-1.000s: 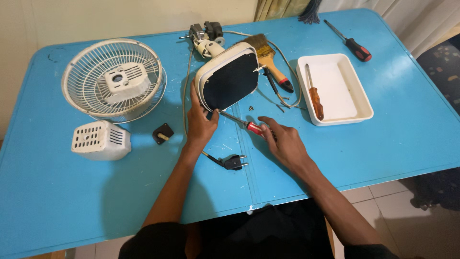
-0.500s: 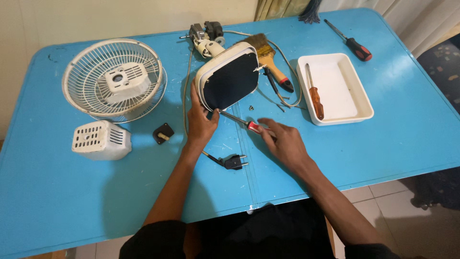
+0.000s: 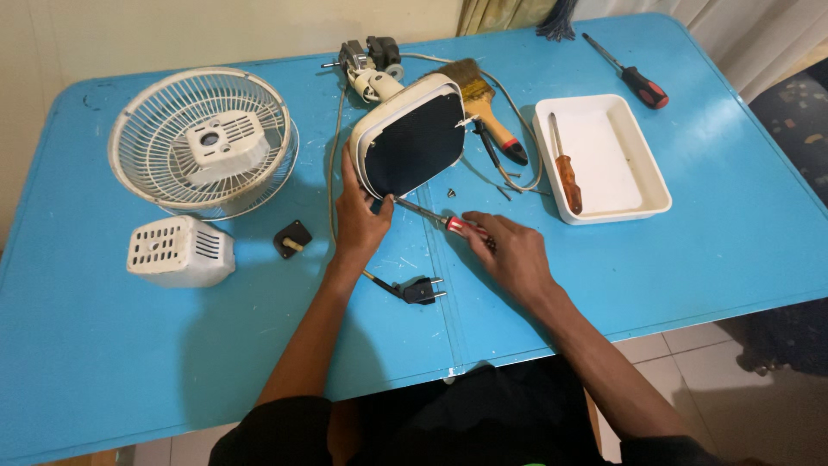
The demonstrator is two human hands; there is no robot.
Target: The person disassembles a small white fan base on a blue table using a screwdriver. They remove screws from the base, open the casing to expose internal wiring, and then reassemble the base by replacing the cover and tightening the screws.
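On the blue desk, head view, your left hand is clamped on the lower edge of the fan base, a cream-rimmed piece tipped up with its dark underside facing you, near the desk's middle. Your right hand is closed around the red handle of a screwdriver, its shaft angled up to the left and the tip touching the base's bottom edge, right beside your left thumb. A small loose screw lies just beside the shaft. Below your left wrist, the black plug rests on the desk with its cord running up past the base. To your left sit the fan grille, a white vented cover and a small black knob. To your right, a white tray holds an orange-handled screwdriver; a paintbrush lies between tray and base, and a black-and-red screwdriver sits near the far corner.
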